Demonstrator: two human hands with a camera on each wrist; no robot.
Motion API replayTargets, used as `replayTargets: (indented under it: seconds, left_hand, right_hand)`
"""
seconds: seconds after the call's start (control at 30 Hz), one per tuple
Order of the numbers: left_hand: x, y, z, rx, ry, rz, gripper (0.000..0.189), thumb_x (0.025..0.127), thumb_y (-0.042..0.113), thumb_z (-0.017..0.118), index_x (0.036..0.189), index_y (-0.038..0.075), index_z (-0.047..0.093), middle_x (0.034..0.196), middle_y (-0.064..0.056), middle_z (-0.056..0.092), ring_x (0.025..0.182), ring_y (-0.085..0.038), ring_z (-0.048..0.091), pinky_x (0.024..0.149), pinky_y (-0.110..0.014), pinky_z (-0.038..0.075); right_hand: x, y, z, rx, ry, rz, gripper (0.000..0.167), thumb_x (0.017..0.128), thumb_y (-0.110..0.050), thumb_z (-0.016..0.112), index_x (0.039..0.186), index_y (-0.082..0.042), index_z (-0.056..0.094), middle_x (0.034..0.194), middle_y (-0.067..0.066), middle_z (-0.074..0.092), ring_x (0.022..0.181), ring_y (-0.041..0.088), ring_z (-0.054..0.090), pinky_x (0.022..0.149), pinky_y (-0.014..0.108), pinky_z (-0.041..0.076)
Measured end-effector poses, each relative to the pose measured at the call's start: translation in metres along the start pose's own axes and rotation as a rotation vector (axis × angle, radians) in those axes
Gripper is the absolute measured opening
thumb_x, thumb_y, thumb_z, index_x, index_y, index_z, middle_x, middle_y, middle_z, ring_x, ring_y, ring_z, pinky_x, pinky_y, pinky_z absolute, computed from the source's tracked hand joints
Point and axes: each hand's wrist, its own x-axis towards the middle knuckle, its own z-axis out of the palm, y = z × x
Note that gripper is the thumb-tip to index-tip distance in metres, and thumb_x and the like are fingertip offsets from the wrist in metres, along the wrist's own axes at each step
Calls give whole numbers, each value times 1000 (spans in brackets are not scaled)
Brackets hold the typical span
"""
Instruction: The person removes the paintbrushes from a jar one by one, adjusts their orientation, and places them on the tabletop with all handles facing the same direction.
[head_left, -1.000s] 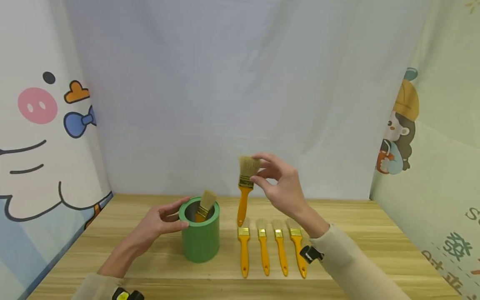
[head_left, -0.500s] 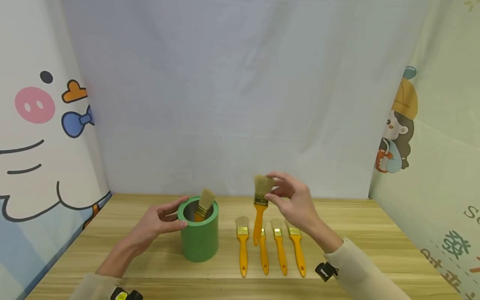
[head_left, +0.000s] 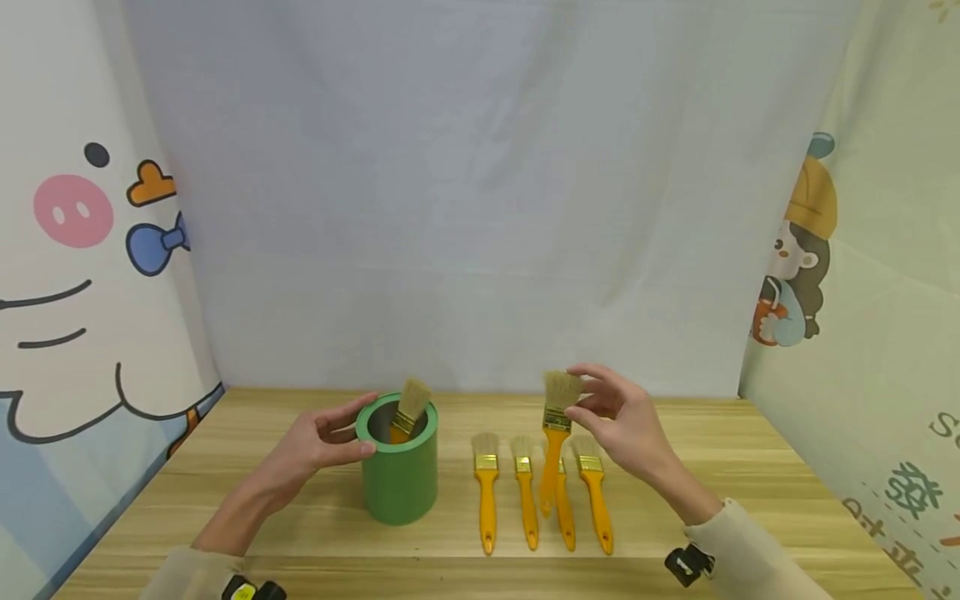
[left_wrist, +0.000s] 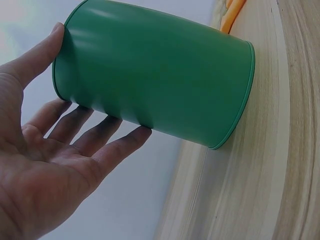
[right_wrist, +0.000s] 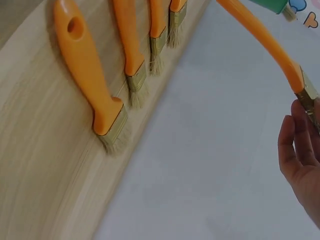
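Note:
My left hand (head_left: 315,442) holds a green can (head_left: 401,487) by its side near the rim. In the left wrist view the thumb lies at the rim and the fingertips touch the can's wall (left_wrist: 150,70). A paintbrush (head_left: 412,404) leans inside the can, bristles up, its handle mostly hidden. My right hand (head_left: 626,425) pinches another paintbrush (head_left: 552,454) around its metal band and bristles, the orange handle hanging down. That held paintbrush (right_wrist: 270,45) is raised above the table and, in the head view, overlaps one brush lying below.
Several orange-handled paintbrushes (head_left: 487,492) lie in a row right of the can, bristles pointing away. The rightmost paintbrush (head_left: 597,500) is nearest my right wrist. The wooden table (head_left: 322,533) ends at a pale curtain (head_left: 480,208); printed cloths hang on both sides.
My right hand has moved right and down with the held paintbrush, passing over the row of brushes. My left hand and the can have stayed in place.

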Motion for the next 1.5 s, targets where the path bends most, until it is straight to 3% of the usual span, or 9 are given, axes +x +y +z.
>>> replayTargets:
  seconds: [0.37,0.7,1.17,1.5]
  left_hand:
    - [0,1,-1,-3,9,-7,76,97,15,77,163,4,40,164,-18,38,142,-53,42,111,-63,42]
    - [0,0,-2,-5,-4,-16,77,98,15,76,163,4,38,165,-18,37,143,-54,39,111,-62,42]
    - [1,1,-2,0,-3,-20,75,98,16,77,163,7,40,165,-17,38,144,-53,39,111,-60,43]
    - [2,1,-1,-10,-6,-13,76,98,14,77,163,4,39,165,-17,38,144,-54,38,111,-59,44]
  right_hand:
    - [-13,19,-38,-1,-68,169,49,95,3,76,141,-1,62,121,23,69,91,21,75,78,30,61]
    - [-23,45,-64,94,-193,334,52,96,4,74,145,8,55,138,36,55,96,26,75,80,39,63]
    - [-30,86,-83,168,-323,564,59,98,3,72,149,15,47,127,33,55,91,30,73,82,51,63]
    - [-34,113,-83,108,-365,559,55,97,2,73,145,15,49,116,26,62,87,31,71,75,46,64]
